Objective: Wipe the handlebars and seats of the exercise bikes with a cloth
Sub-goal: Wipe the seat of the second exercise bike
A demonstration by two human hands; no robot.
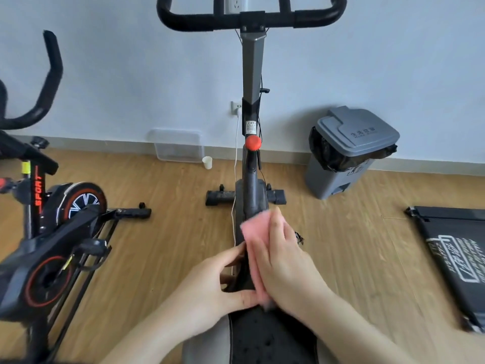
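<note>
The pink cloth lies draped over the narrow nose of the black seat, low in the middle of the view, directly below the head camera. The right hand presses flat on top of it, fingers together and stretched forward, palm down, holding the cloth against the seat's right side. The left hand grips the nose from the left, thumb and fingers curled around its edge; its thumb tip touches the cloth's near end. Both forearms come in bare from the lower corners. The cloth's far edge is blurred, so its exact outline is hard to tell.

The seat is padded, black with small round holes and grey sides. Ahead of it rises the bike's grey post with a red knob, topped by black foam-covered handlebars at the upper edge. A white cable hangs from a wall socket down beside the frame.

The floor is pale wood planks, meeting a light blue-grey wall. To the left stands a second bike, black with red trim. By the wall sit a clear plastic box and a white cup. To the right is a grey lidded bin with a black liner, and a black mat lies at the far right.
</note>
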